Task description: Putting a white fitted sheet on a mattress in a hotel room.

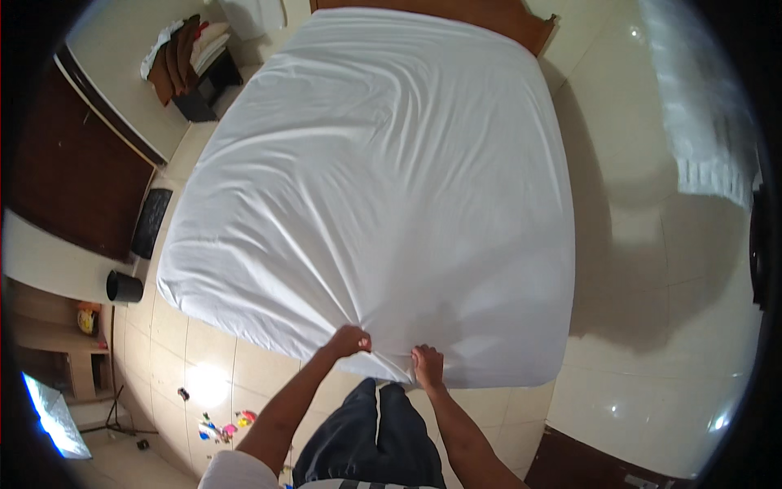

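A white bed sheet [464,202] covers the mattress in front of me, with long creases fanning out from its near edge towards the far left. My left hand [353,341] is closed on a gathered fold of the sheet near the bed's front edge. Just to its right, my right hand [427,365] has its fingers curled on the sheet's front edge, pinching the cloth. Between the two hands the edge is pulled into a small fold. The right half of the sheet lies smoother than the left.
A wooden headboard [440,7] stands at the far end. At left are a dark stool [201,98] piled with pillows and cloths, a door [79,159], a black bin [124,286] and a lit lamp [56,415] on a stand. Small colourful items [227,429] lie on the tiled floor.
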Motion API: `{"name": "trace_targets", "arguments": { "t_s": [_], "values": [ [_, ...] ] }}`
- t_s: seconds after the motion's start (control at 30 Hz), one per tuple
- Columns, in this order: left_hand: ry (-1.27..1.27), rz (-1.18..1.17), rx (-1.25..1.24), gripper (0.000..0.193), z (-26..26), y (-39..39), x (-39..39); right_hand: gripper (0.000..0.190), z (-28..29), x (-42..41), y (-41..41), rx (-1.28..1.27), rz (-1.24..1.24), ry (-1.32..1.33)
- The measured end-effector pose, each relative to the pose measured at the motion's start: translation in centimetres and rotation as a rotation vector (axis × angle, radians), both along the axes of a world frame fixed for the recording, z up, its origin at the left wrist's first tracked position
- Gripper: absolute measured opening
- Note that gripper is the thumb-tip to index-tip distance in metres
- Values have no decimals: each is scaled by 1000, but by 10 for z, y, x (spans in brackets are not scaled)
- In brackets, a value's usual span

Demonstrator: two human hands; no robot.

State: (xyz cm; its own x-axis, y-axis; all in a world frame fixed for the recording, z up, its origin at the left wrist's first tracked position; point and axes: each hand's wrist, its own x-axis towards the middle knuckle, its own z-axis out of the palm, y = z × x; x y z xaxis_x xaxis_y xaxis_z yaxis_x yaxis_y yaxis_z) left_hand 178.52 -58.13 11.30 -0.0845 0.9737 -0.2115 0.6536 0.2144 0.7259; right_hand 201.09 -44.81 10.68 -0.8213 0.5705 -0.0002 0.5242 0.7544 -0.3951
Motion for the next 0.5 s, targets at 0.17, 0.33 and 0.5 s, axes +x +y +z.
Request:
{"name": "trace_targets", "arguments": {
  "t_s": [0.17, 0.33, 0.5],
  "values": [
    [313, 1080, 272, 35, 8, -31, 3, 8, -27, 81, -4, -206, -102, -163],
    [-22, 1970, -454, 59, -111, -143, 16, 16, -42, 123, -43, -383, -425, -106],
    [-46, 1576, -335, 42, -79, -104, 44, 32, -69, 152, -39, -641, -752, 3]
  ]
}}
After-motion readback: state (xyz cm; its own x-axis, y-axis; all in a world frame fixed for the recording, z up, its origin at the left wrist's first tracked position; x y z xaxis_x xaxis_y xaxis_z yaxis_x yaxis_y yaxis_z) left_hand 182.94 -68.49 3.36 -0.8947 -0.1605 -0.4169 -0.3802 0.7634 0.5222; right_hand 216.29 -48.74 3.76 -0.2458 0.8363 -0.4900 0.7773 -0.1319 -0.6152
